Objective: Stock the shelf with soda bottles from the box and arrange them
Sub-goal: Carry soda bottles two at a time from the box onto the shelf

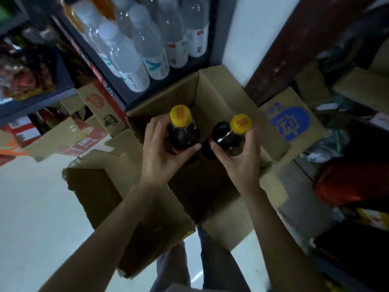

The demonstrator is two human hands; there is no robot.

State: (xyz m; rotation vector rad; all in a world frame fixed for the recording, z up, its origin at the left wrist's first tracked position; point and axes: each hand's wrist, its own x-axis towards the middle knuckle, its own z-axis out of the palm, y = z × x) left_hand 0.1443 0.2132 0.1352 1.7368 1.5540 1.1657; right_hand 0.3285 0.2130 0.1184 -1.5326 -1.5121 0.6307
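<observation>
You have 2 dark soda bottles in hand above the open box, 1 in each. Your left hand wraps the shoulder of the left bottle, thumb across the front and fingers curled round the far side. Your right hand grips the right bottle the same way, though that bottle leans left with its yellow cap tipped right.

Both grips sit high, near the neck, so the weight hangs below your fingers. Straighten the right bottle before you turn, and keep the 2 apart so they do not knock.

The shelf lies ahead and to the left, already holding clear bottles lying in rows. Lift both clear of the box flaps first, then swing toward the shelf. I cannot tell where the free slot is, so look before you reach. Whether more bottles remain in the box is hidden in shadow.
</observation>
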